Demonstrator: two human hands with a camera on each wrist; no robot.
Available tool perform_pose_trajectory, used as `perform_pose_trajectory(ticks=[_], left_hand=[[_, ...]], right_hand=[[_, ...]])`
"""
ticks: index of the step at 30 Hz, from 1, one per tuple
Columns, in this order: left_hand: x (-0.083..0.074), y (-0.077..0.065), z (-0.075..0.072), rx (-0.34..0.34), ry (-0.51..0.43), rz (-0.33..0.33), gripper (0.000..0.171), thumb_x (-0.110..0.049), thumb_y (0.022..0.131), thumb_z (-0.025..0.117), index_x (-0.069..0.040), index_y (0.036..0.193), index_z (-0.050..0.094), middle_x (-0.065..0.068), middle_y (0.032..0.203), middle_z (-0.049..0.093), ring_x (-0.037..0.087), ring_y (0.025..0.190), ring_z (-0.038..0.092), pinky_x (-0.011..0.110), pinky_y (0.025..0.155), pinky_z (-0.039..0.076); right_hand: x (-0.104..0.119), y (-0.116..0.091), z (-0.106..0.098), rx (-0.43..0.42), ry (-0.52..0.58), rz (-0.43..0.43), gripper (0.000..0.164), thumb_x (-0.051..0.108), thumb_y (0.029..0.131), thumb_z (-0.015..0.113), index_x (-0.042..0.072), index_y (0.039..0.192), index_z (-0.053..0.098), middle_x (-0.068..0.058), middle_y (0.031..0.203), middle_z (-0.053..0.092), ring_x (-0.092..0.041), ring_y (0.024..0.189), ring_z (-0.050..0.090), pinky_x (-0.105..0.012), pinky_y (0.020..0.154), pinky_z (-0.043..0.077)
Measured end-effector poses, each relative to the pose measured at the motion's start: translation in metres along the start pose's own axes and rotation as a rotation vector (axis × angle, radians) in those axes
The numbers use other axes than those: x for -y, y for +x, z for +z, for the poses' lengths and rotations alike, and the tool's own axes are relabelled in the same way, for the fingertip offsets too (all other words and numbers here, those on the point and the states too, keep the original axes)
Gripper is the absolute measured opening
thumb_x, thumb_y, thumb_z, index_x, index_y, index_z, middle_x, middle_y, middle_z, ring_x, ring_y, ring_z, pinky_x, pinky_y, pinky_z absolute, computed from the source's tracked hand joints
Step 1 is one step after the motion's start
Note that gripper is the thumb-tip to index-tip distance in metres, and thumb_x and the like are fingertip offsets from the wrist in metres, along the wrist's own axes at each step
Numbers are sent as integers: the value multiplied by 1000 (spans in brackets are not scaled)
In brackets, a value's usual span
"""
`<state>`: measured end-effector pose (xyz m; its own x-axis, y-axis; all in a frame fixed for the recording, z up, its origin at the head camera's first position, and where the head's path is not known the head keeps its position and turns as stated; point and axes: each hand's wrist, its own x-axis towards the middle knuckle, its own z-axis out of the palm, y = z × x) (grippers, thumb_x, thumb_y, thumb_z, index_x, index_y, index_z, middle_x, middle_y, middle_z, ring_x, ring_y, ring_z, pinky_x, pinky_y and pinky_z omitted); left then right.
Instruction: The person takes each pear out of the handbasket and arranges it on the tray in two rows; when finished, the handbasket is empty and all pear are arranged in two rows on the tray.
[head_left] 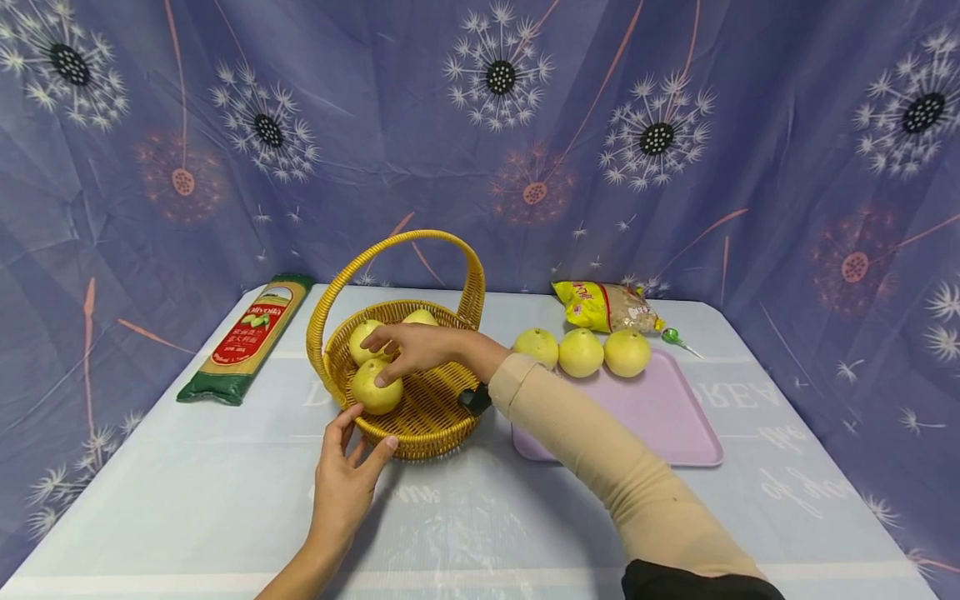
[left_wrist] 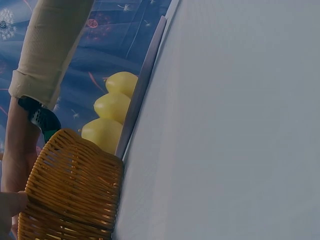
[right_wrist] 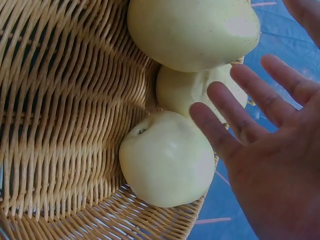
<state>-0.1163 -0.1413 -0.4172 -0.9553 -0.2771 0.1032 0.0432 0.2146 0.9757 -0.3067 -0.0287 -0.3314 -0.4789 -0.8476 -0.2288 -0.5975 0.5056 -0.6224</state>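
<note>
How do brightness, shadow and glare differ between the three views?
Head view: bright, with soft shadows on the table near the basket; left wrist view: dimmer, the table a dull grey; right wrist view: a pale sheen on the topmost fruit.

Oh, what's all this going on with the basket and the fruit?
A person is working at a table with both bare hands. The left hand touches the near side of a wicker basket, while the right hand, fingers loosely spread, is over the pale yellow fruits inside it. Three fruits are in the basket at the moment, and three more sit in a row along the far edge of a pink tray.
</note>
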Motion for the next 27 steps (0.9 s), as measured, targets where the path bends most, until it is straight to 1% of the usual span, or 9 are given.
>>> perform_pose_trajectory(ticks=[3,8,13,20,27], left_hand=[[1,0,-1,-2,-3,1,67,-26,84,71,-12,139,34,8,154,23,26,144,24,38,110,36],[0,0,-1,3,-8,0,67,-26,85,71,-12,139,34,8,155,22,26,144,24,39,111,35],[0,0,-1,6,-7,0,68,-27,84,71,-11,139,34,8,155,22,27,144,23,39,110,35],[0,0,-1,17,0,-4,69,-28,84,71,-11,140,33,10,156,20,28,145,23,39,111,35],[0,0,-1,17,-3,-2,69,-27,85,71,-10,140,33,8,156,20,28,145,22,40,112,34]], right_hand=[[-2,2,1,28,6,-13,72,41,82,71,18,142,39,0,142,45,-20,130,46,-28,102,46],[-3,6,2,65,-8,-44,74,42,82,70,15,143,38,0,145,43,-20,131,45,-27,104,44],[-2,9,2,72,-12,-30,73,41,81,72,17,142,40,4,144,43,-18,131,45,-27,103,44],[-5,16,8,94,-61,-11,72,41,80,73,20,142,42,7,144,42,-11,133,40,-26,107,40],[-7,19,11,98,-25,-7,71,36,80,74,21,141,43,6,145,42,-12,132,41,-27,106,41]])
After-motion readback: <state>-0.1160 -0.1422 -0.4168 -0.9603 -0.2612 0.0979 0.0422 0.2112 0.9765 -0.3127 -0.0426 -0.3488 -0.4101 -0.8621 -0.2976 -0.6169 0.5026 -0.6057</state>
